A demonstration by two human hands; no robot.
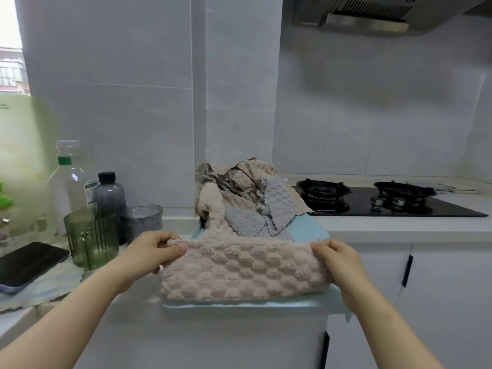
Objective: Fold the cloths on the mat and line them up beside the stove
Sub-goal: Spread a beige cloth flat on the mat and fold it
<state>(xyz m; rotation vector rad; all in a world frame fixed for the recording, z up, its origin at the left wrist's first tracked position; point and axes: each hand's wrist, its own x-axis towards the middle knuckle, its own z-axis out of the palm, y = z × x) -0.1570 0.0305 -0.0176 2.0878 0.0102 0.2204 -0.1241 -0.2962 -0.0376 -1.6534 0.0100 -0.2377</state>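
Your left hand (152,252) pinches the top left corner of the pink cloth (245,272). Your right hand (337,260) grips the top right corner. The hands are well apart, and the cloth is pulled flat between them. The cloth lies on the near part of the blue mat (306,228), on the worktop (386,228).

At 12 o'clock from it sits the pile of cloths (239,198). They are pink and grey, all in a heap, and not folded yet. The stove (386,206) is at 2 o'clock, just past the pile.

The cloth looks soft, fluffy and light. It will flop and bend, so it cannot hold a shape by itself. It should not slip, because the bumpy fluff is easy to hold.

I think the corners are the best places to hold, just where your hands are now. Hold the top edge tight so it is straight when you fold. Press the fold flat, or it may puff open.
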